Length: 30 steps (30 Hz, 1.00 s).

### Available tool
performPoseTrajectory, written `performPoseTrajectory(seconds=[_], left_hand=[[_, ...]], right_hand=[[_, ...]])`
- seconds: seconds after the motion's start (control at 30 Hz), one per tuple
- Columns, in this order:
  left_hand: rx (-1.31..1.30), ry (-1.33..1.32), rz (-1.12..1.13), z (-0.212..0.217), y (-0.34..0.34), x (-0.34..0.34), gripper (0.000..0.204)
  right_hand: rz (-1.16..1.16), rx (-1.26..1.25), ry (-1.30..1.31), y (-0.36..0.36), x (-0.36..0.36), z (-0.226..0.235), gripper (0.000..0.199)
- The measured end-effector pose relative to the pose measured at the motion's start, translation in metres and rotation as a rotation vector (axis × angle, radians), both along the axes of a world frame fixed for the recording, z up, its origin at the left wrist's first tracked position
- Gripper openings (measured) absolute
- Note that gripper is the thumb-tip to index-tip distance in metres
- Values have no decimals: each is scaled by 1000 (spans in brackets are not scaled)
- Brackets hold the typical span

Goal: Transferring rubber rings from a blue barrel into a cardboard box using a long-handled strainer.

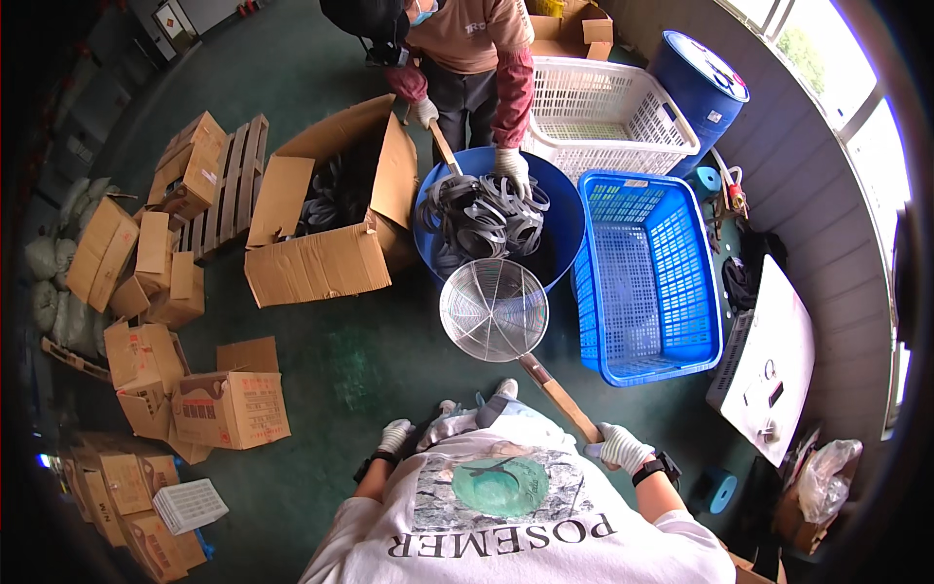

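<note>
Gripping the wooden handle (562, 401) of a round wire-mesh strainer (493, 310), the person's gloved right hand (620, 449) sat at the lower right of the frame, its fingers wrapped fully around the handle's near end. The strainer's basket hung in the middle of the frame, over the near rim of a big blue tub (561, 216), and looked empty. The gloved left hand (394, 435) rested low and left of centre, close against the person's own body; it appeared loosely curled and held nothing that could be seen, though how far its fingers were parted could not be told.

Inside the tub lay a heap of dark grey curved bands (484, 212). A co-worker at the top of the frame reached into that heap with one gloved hand (513, 169) and held a second wooden handle (444, 148) in the other gloved hand (424, 111). Just right of the tub stood an empty blue plastic crate (650, 277), with a white crate (603, 102) above it. An open cardboard box (326, 209) with more dark parts sat left of the tub, and smaller cartons (232, 407) lay scattered along the left of the frame.
</note>
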<state>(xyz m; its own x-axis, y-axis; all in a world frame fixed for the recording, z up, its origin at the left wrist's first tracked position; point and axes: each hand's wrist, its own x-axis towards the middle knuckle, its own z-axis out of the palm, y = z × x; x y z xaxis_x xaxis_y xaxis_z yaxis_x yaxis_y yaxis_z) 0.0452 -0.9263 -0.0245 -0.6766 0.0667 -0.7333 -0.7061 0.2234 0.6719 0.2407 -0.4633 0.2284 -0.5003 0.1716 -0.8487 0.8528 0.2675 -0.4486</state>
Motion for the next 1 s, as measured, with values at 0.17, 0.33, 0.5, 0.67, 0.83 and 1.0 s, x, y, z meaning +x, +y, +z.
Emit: performPoseTrajectory(seconds=[0.17,0.33,0.5,0.67,0.83,1.0], left_hand=[[-15,84,-81,-3,0,2,22],[23,-9,-42,-9,-4,8,23],[98,-94,109,-1,5,13,23],[74,-68,85,9,10,14,21],[43,-31,29,2,4,16,20],[70,-56,77,-3,2,18,21]], right_hand=[[53,11,-31,5,-2,4,38],[75,22,-45,8,-2,21,38],[56,-2,-70,14,-3,29,38],[38,-8,-73,16,0,24,38],[52,7,-34,15,5,12,37],[51,-5,-58,15,3,14,39]])
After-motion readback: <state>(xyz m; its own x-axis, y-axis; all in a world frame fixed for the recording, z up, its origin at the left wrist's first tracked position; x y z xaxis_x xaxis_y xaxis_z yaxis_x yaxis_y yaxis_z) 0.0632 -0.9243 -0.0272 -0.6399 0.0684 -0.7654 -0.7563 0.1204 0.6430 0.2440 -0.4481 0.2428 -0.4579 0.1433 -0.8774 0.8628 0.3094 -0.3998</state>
